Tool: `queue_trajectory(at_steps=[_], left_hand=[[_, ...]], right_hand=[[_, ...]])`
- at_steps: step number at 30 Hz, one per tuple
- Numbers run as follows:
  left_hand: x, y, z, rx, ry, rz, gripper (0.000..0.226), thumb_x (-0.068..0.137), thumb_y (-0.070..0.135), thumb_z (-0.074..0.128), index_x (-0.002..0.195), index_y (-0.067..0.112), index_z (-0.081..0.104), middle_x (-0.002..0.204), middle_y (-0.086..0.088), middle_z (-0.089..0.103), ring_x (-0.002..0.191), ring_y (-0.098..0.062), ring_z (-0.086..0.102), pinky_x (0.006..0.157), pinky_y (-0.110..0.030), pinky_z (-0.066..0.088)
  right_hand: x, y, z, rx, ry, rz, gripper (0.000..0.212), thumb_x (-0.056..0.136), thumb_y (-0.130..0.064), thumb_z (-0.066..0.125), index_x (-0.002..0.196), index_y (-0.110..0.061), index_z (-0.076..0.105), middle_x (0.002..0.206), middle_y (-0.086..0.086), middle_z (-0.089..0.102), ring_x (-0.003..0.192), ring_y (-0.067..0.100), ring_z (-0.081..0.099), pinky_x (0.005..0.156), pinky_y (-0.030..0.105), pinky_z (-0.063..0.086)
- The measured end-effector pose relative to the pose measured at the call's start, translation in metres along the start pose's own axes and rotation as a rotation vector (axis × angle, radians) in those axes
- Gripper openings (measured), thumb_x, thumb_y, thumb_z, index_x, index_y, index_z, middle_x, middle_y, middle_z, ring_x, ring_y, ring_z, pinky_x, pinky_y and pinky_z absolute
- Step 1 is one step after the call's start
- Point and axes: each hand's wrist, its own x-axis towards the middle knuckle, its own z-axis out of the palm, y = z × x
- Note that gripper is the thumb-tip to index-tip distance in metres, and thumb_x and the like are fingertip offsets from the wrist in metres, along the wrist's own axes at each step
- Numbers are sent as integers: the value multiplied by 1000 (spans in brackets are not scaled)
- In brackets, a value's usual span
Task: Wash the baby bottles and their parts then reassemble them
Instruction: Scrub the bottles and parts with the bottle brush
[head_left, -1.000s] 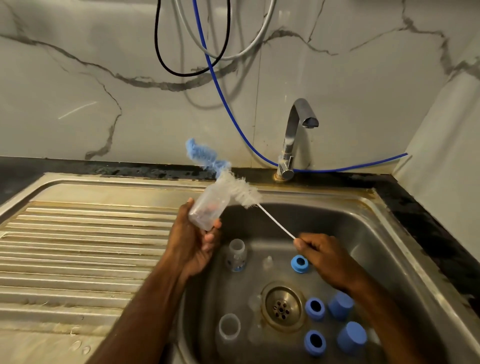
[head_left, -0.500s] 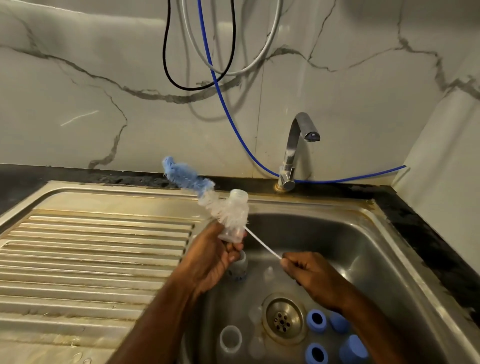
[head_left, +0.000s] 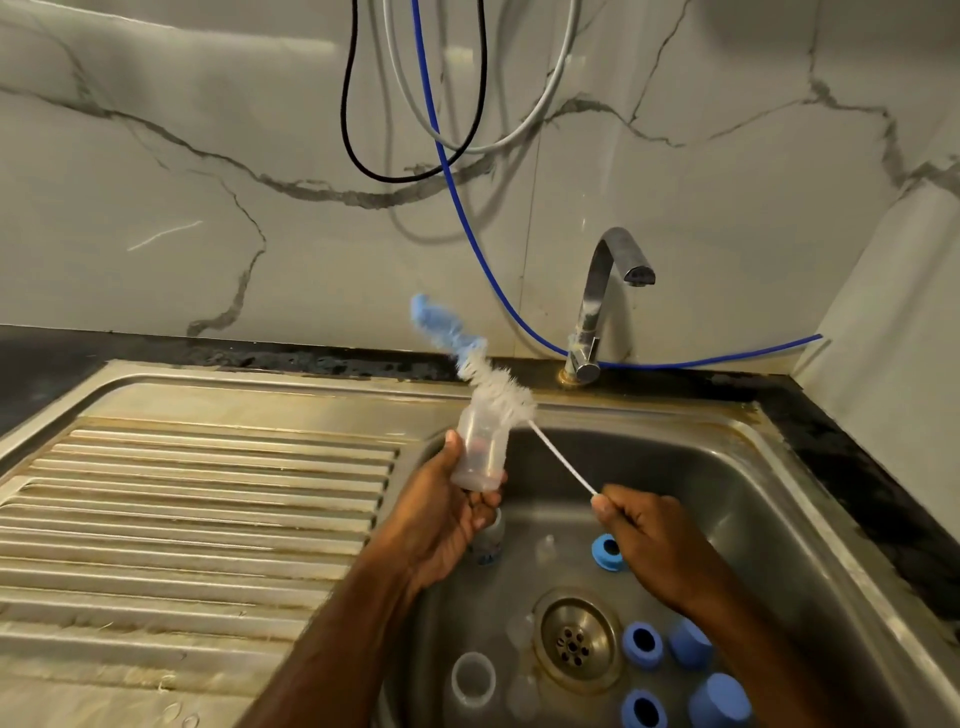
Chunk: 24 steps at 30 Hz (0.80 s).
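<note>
Over the sink's back-left corner, the left hand is gripping the clear bottle mouth-up so the right hand, pinching the bottle brush, can scrub.

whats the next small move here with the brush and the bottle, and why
Probably steer the bottle brush head into the mouth of the clear bottle. The left hand grips the bottle near its base, mouth up, and the right hand pinches the brush's thin white handle, but the bristles sit at the rim, outside, so the inside looks unscrubbed.
</note>
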Motion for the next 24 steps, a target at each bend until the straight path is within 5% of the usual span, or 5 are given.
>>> queue_trajectory(at_steps=[5, 9, 13, 18, 24], left_hand=[[3, 7, -6, -20, 6, 45, 37, 107, 33, 40, 129, 8, 57, 97, -20, 66, 67, -19, 55, 48, -22, 49], [0, 3, -1, 15, -11, 14, 43, 106, 43, 39, 125, 9, 58, 91, -19, 66, 68, -20, 58, 51, -24, 50], [3, 2, -4, 0, -33, 26, 42, 106, 37, 39, 125, 3, 55, 86, -17, 62, 66, -20, 54, 48, -23, 48], [2, -1, -1, 32, -37, -1, 44, 107, 43, 36, 123, 9, 57, 86, -18, 65, 64, -19, 56, 48, -24, 46], [4, 2, -6, 25, -44, 47, 35, 107, 32, 40, 123, 5, 57, 91, -17, 60, 66, -18, 54, 47, -23, 46]], right_hand=[[-2, -1, 1, -1, -207, -6, 36, 103, -41, 46, 71, -29, 57, 64, -2, 57, 57, 10, 52, 63, 38, 49], [0, -2, 1, -4, -54, -4, 40, 102, -41, 45, 69, -20, 55, 63, 9, 57, 55, 17, 54, 63, 48, 51], [-1, -4, -1, 35, -267, -3, 40, 104, -37, 47, 65, -29, 56, 62, -3, 55, 57, 7, 50, 64, 34, 48], [-1, -5, -1, 19, -83, 22, 39, 103, -37, 47, 72, -16, 59, 66, 11, 59, 55, 9, 52, 65, 45, 50], [-1, -4, -10, 71, -241, 47, 41, 104, -36, 48, 67, -21, 59, 62, -1, 56, 58, 10, 51, 65, 42, 48]])
